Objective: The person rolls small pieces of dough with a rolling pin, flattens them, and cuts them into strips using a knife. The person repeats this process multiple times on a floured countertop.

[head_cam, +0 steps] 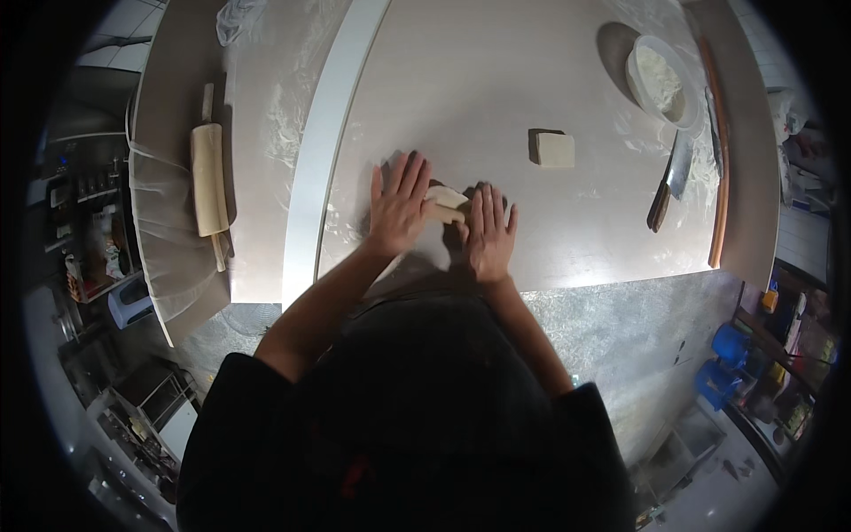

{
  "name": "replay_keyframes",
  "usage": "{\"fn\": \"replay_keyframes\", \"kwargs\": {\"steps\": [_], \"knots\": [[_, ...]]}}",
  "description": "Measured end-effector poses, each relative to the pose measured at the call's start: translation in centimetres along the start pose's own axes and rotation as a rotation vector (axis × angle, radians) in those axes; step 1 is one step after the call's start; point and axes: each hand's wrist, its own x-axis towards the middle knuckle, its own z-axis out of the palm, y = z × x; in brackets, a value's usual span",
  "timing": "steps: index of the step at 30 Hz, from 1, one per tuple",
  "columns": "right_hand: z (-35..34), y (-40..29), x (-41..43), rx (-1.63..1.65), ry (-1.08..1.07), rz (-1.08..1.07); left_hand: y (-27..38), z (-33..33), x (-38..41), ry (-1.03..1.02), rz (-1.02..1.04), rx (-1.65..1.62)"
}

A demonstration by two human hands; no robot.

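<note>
A pale piece of dough (448, 195) lies on the worktop before me, between my two hands. Its near part (444, 213) looks like a tan roll; whether that is folded dough or a small pin is unclear. My left hand (401, 205) is palm down with fingers spread, its thumb side against the dough's left end. Over the right end rests my right hand (490, 234), flat, fingers extended and thumb pointing inward. Both palms hide the ends of the piece. A square piece of dough (556, 150) sits apart, beyond my right hand.
A plastic bowl of flour (658, 76) stands at the far right. Near it lie a cleaver (673, 176) and a long wooden stick (718, 199). Left of a pale raised-looking strip (318, 139), a wooden rolling pin (209, 179) lies near clear plastic sheeting (166, 233).
</note>
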Motion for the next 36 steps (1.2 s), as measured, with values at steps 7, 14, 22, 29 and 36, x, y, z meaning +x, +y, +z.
{"fn": "replay_keyframes", "kwargs": {"steps": [7, 14, 22, 29, 36], "knots": [[0.6, 3.5, 10.6, -0.056, 0.139, -0.004, -0.6, -0.7, 11.7, 0.154, -0.083, -0.050], [-1.0, -0.7, 0.6, 0.050, -0.009, 0.033, -0.3, -1.2, 0.5, -0.061, 0.034, 0.021], [-0.2, 2.7, 7.2, 0.064, 0.030, -0.063, -0.3, -0.4, 9.6, 0.118, -0.008, 0.025], [-0.9, 0.4, 2.6, 0.038, -0.038, 0.053, -0.5, -0.3, 4.3, 0.121, 0.046, 0.030], [0.3, 2.7, 7.5, -0.009, 0.032, -0.061, -0.7, -0.4, 8.6, 0.079, -0.092, -0.004]]}}
